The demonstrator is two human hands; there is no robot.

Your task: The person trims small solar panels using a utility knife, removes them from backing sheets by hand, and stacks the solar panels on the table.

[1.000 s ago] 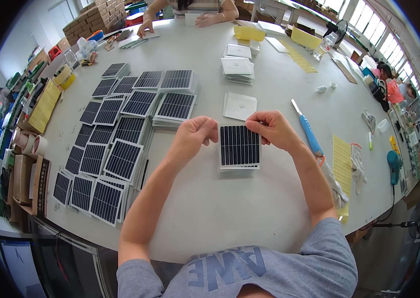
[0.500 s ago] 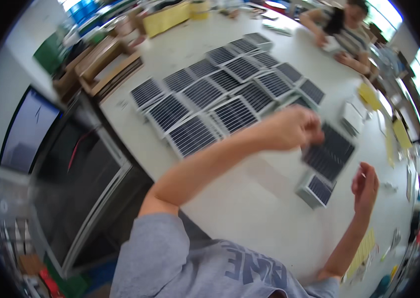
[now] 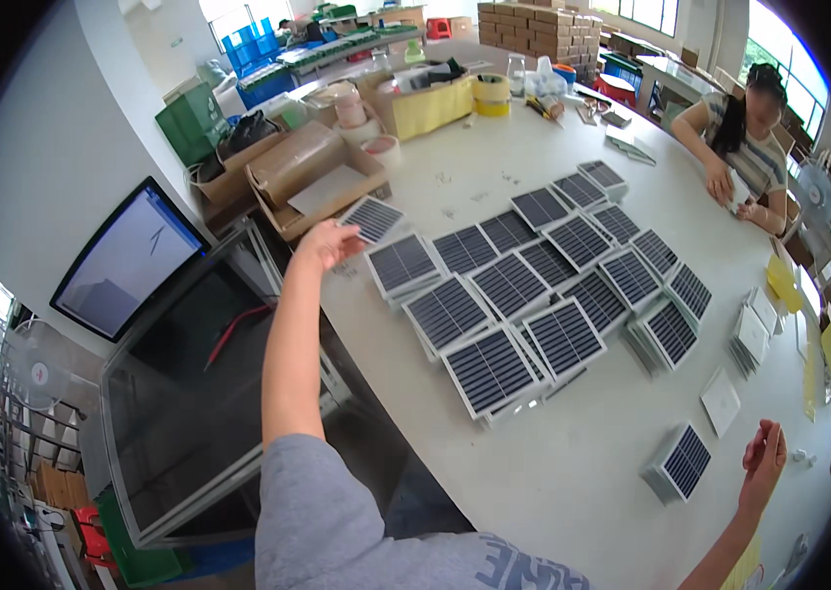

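Held at its edge by my left hand [image 3: 331, 246] is a small solar panel [image 3: 373, 219], striped dark face up, over the left end of the panel rows beside a cardboard box. Stacked solar panels [image 3: 489, 370] with pale frames fill the middle of the table in overlapping rows. My right hand [image 3: 765, 460] hovers at the right with loosely curled fingers and nothing visible in it. Left of that hand stands a short stack of panels [image 3: 681, 462]. A white flat piece [image 3: 721, 401] lies just beyond it.
An open cardboard box [image 3: 322, 187] and a yellow bin [image 3: 430, 113] stand at the back left. At left are a monitor [image 3: 130, 270] and a dark framed case [image 3: 194, 364] with a red cord. Across the table a person [image 3: 745, 147] handles something white. White pieces [image 3: 751, 334] are stacked at right.
My left hand has swung from the right side of the table to the far left, carrying a solar panel. My right hand remains at the right. The view has turned.
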